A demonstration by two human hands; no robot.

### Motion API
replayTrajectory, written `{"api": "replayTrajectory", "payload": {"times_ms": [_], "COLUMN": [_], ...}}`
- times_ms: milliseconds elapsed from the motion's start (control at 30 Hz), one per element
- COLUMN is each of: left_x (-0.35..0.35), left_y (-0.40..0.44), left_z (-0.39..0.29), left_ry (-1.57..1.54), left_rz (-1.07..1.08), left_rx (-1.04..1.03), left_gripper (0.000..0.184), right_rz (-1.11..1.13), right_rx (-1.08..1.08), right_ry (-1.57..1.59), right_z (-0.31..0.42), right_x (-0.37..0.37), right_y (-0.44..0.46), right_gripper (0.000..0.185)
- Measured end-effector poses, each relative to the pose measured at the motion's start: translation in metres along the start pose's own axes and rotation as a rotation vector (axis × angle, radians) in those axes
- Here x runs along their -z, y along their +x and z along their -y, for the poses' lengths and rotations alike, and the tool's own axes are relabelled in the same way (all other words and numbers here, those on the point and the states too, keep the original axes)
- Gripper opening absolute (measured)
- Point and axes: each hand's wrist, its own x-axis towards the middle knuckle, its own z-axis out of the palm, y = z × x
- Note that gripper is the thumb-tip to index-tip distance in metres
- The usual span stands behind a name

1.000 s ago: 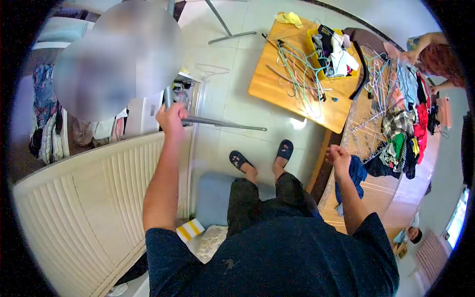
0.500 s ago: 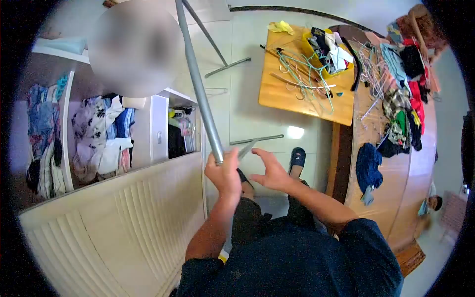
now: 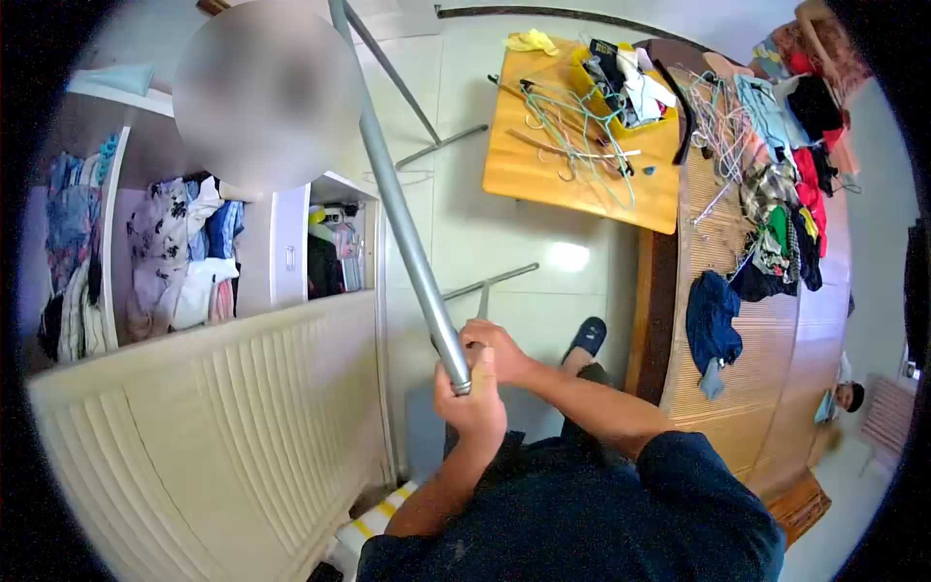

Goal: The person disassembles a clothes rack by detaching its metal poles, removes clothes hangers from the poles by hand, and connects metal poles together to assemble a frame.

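Observation:
A grey metal clothes rack (image 3: 405,223) stands before me, its long top bar running from the upper left toward my body. My left hand (image 3: 473,403) is closed around the near end of that bar, thumb on top. Close beside it, my right hand (image 3: 497,347) has its fingers curled at the rack's near upright, just under the bar; the bar partly hides the fingertips. The rack's near foot (image 3: 514,274) and far foot (image 3: 441,145) rest on the tiled floor.
An open wardrobe (image 3: 281,242) with folded clothes is on the left. A wooden table (image 3: 524,184) carries hangers (image 3: 572,141) and a yellow basket (image 3: 669,118). Clothes and hangers lie on a mat-covered bed (image 3: 737,417) at right. Other people are at the right edge.
My right hand has moved left and closed on the upright beside my left hand. The bar's near end has come closer to my body. My view has shifted slightly.

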Motion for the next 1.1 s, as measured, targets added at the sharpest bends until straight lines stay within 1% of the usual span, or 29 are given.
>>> {"api": "replayTrajectory", "payload": {"times_ms": [33,100,133,200,233,300,333,367,433,500,567,600,633,700,733,767,800,833,867,900,933,967,1000,1033,1100], "left_x": [-0.003,-0.006,-0.008,-0.013,-0.016,-0.024,-0.027,-0.029,-0.03,-0.026,-0.02,-0.02,-0.015,-0.003,0.002,0.009,0.011,0.013,0.021,0.024,0.025,0.026,0.022,0.025,0.029], "left_y": [-0.013,-0.037,-0.053,-0.075,-0.085,-0.103,-0.108,-0.112,-0.111,-0.106,-0.1,-0.098,-0.095,-0.086,-0.077,-0.07,-0.065,-0.061,-0.052,-0.046,-0.043,-0.039,-0.034,-0.029,-0.016], "left_z": [0.0,0.002,0.002,-0.003,-0.003,-0.003,-0.007,-0.014,-0.025,-0.009,-0.005,-0.012,-0.007,-0.005,-0.005,-0.008,-0.017,-0.025,-0.018,-0.024,-0.032,-0.036,-0.035,-0.037,-0.049], "left_ry": [-0.005,0.063,0.065,0.225,0.225,0.184,0.197,0.191,0.171,0.146,0.088,-0.04,-0.002,0.004,0.12,0.233,0.243,0.252,0.352,0.353,0.279,0.204,0.15,0.151,0.422], "left_rz": [-0.034,-0.057,-0.073,-0.087,-0.094,-0.101,-0.105,-0.112,-0.062,-0.057,0.035,0.08,0.13,0.325,0.385,0.439,0.46,0.482,0.521,0.528,0.526,0.523,0.447,0.457,0.49], "left_rx": [0.035,0.015,0.013,0.042,0.035,0.008,0.051,0.05,0.024,0.037,0.013,0.076,0.088,0.043,-0.087,-0.213,-0.201,-0.191,-0.323,-0.334,-0.268,-0.201,-0.342,-0.349,-0.727], "left_gripper": [0.018,0.017,0.017,0.016,0.016,0.017,0.017,0.017,0.019,0.022,0.022,0.02,0.019,0.02,0.022,0.033,0.041,0.049,0.068,0.068,0.074,0.081,0.088,0.088,0.086], "right_rz": [0.035,0.025,0.038,0.172,0.175,0.172,0.172,0.18,0.193,0.195,0.175,0.145,0.158,0.142,0.181,0.22,0.143,0.13,0.102,0.068,0.056,0.012,-0.031,-0.043,-0.072], "right_rx": [-0.084,0.06,0.064,0.055,0.064,0.123,0.109,0.113,0.001,0.039,-0.017,-0.034,0.034,0.027,0.066,0.105,-0.163,-0.337,-0.186,-0.036,-0.03,-0.085,-0.141,-0.139,-0.22], "right_ry": [0.064,0.018,0.025,0.002,0.005,0.035,0.031,0.028,0.029,-0.007,0.005,-0.044,-0.074,-0.152,-0.17,-0.19,-0.137,0.307,0.062,-0.183,-0.183,-0.151,-0.118,-0.119,-0.116], "right_z": [0.01,0.008,0.006,0.008,0.011,0.018,0.024,0.026,0.027,0.026,0.024,0.025,0.013,-0.006,-0.005,-0.004,0.019,0.003,-0.011,-0.008,-0.004,0.0,0.006,0.009,0.013], "right_x": [0.005,0.011,0.015,0.029,0.035,0.047,0.052,0.056,0.059,0.06,0.058,0.056,0.055,0.049,0.049,0.046,0.043,0.03,0.026,0.026,0.026,0.028,0.03,0.03,0.029], "right_y": [-0.009,-0.027,-0.041,-0.055,-0.061,-0.074,-0.078,-0.081,-0.082,-0.08,-0.079,-0.076,-0.076,-0.079,-0.08,-0.079,-0.08,-0.079,-0.085,-0.083,-0.08,-0.081,-0.079,-0.078,-0.079], "right_gripper": [0.031,0.03,0.03,0.029,0.029,0.008,0.008,0.008,0.026,0.027,0.028,0.028,0.026,0.025,0.026,0.027,0.028,0.03,0.029,0.029,0.029,0.03,0.031,0.031,0.032]}}
